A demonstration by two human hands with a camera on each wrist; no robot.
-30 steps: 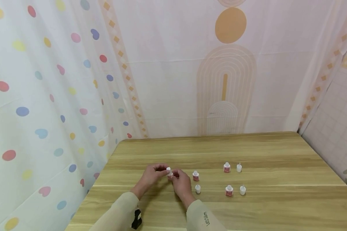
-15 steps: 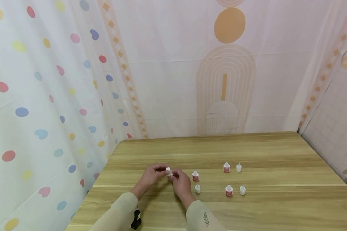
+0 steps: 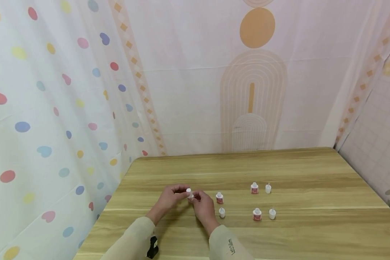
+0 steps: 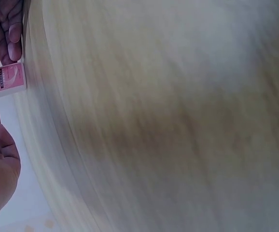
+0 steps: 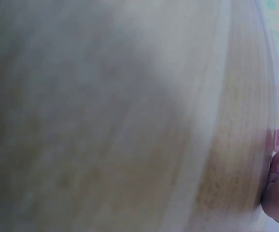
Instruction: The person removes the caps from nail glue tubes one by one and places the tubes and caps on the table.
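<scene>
Over the left part of the table, both hands meet at one small white bottle with a pink label. My right hand grips the bottle's body between thumb and fingers. At its top, the thumb and fingers of my left hand pinch a white cap. Whether the cap sits fully on the neck is too small to tell. The left wrist view shows the label facing the camera, with the left hand's curled fingers below it. Only the bottle's edge and part of the right hand show in the right wrist view.
Right of the hands stand three uncapped bottles, one near, one farther back and one in front. Each has a white cap beside it, a left cap, a back cap and a front cap, stems up. A black object lies by the left sleeve.
</scene>
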